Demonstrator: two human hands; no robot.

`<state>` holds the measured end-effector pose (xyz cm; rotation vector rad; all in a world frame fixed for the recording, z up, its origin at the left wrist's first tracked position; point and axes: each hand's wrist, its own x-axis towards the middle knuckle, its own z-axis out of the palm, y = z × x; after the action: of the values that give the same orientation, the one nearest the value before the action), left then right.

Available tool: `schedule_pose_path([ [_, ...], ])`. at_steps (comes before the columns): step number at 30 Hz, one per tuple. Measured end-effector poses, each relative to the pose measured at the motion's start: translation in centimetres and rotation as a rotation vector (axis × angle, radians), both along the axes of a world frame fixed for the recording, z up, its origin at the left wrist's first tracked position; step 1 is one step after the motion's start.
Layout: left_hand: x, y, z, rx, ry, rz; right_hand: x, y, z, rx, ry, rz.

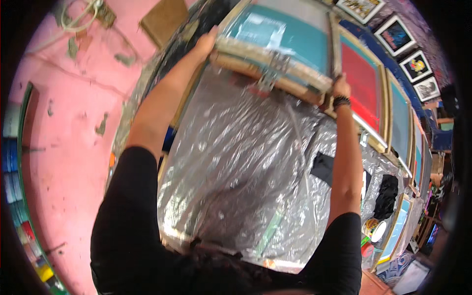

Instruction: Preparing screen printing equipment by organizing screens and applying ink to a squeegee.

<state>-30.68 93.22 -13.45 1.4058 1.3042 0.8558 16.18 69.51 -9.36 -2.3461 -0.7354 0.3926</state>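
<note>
At the far end of the table, a wooden screen printing frame (305,73) with teal mesh sits tilted up, a clear film and pale paper showing on the mesh. My left hand (208,40) grips its near left corner, and my right hand (341,89), with a dark band at the wrist, grips its near right corner. Both arms reach far forward. Under the frame's near edge, a metal hinge clamp (269,76) is visible at the middle. Below lies the table covered in crinkled clear plastic (231,162). My fingertips are partly hidden behind the wood.
To the right stand a red-mesh screen frame (361,83) and several more frames in a row. Black cloth pieces (386,196) and an open tub (374,230) lie at the right. Framed pictures (395,34) hang beyond. A pink floor (78,162) stretches along the left.
</note>
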Motion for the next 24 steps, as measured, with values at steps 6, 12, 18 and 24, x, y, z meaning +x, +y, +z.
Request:
schedule_pose_path([
  [6,3.0,-2.2,-2.0,0.033,-0.046,0.002,0.7,-1.6,-2.0,0.067,0.105,-0.074],
  [12,1.6,-2.8,-3.3,0.049,0.061,-0.02,-0.3,-2.4,-2.7,-0.076,-0.055,-0.03],
  [18,1.8,-3.4,-2.4,0.011,0.154,-0.033,1.3,-2.6,-3.9,-0.241,-0.117,0.006],
  [24,1.8,-4.5,1.1,-0.187,0.243,-0.07,-0.3,-3.2,-1.8,-0.319,-0.146,0.013],
])
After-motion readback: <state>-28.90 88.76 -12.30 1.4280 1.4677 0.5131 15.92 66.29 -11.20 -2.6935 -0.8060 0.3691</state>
